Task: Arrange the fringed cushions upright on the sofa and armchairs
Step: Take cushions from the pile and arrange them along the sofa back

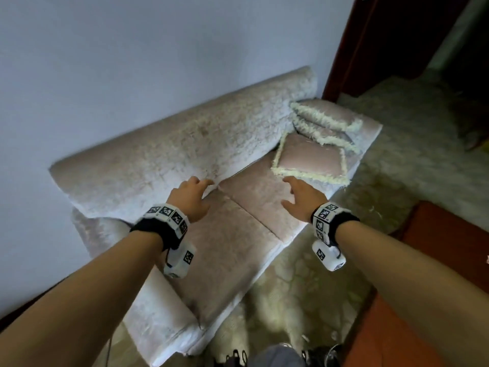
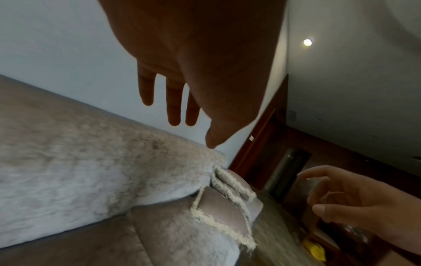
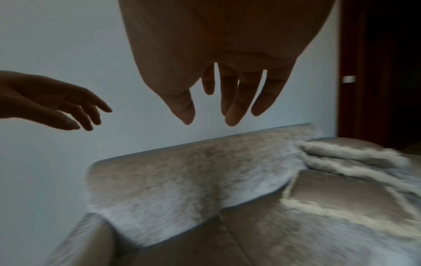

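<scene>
A pale pink sofa (image 1: pixel 238 245) stands against the wall. Three pink cushions with cream fringe are piled at its right end. The nearest cushion (image 1: pixel 309 157) (image 2: pixel 223 210) (image 3: pixel 346 199) lies flat on the seat. Two more cushions (image 1: pixel 328 120) (image 3: pixel 348 156) are stacked flat behind it on the right armrest. My left hand (image 1: pixel 193 192) (image 2: pixel 182 111) hovers over the seat near the backrest, fingers straight, holding nothing. My right hand (image 1: pixel 296 192) (image 3: pixel 218 108) is spread open just short of the nearest cushion's front fringe, not touching it.
The furry backrest (image 1: pixel 185 147) runs along a bluish wall (image 1: pixel 132 62). A dark wooden doorway (image 1: pixel 370 43) opens at the right. A shaggy cream rug (image 1: pixel 304 287) covers the floor, and an orange surface (image 1: pixel 436 247) sits at lower right.
</scene>
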The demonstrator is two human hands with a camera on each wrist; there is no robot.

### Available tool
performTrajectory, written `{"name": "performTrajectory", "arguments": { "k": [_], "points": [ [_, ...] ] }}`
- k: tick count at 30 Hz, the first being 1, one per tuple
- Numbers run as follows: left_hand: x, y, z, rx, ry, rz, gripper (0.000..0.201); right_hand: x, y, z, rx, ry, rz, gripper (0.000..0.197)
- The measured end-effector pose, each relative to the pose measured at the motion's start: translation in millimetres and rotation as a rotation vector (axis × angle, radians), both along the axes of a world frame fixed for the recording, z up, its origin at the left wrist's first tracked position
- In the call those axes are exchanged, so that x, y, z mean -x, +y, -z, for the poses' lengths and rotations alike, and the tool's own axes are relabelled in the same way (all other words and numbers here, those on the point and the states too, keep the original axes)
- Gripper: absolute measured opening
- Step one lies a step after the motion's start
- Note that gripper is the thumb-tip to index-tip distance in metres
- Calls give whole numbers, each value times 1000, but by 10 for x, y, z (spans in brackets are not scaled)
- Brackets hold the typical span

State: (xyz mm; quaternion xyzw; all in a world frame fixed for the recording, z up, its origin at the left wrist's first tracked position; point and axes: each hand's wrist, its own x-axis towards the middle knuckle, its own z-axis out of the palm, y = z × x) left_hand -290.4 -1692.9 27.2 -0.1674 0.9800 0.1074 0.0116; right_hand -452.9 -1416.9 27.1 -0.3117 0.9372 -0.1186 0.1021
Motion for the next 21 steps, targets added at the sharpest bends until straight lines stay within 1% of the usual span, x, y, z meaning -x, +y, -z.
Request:
{"name": "performTrajectory", "arguments": {
  "k": [2,5,9,13,16,21],
  "points": [
    [516,143,51,-13,-14,71,55,351,257,40,-5,-19,78,63],
    [1280,325,114,-29,-5,160,57,951,614,87,-40,4,172,61],
    [2186,500,136,-51,14,197,58,1749,963,75,-83,29,261,59],
    [2939,625,136,-58,32,214,58,2454,1213,95,-68,31,316,60],
    [3452,730,191,-77,-1,232,58,2857,1343,167,-26,2,364,59],
    [4502,899,386,-84,-59,299,57,3541,1533,383,-7,-29,419,62]
  ]
}}
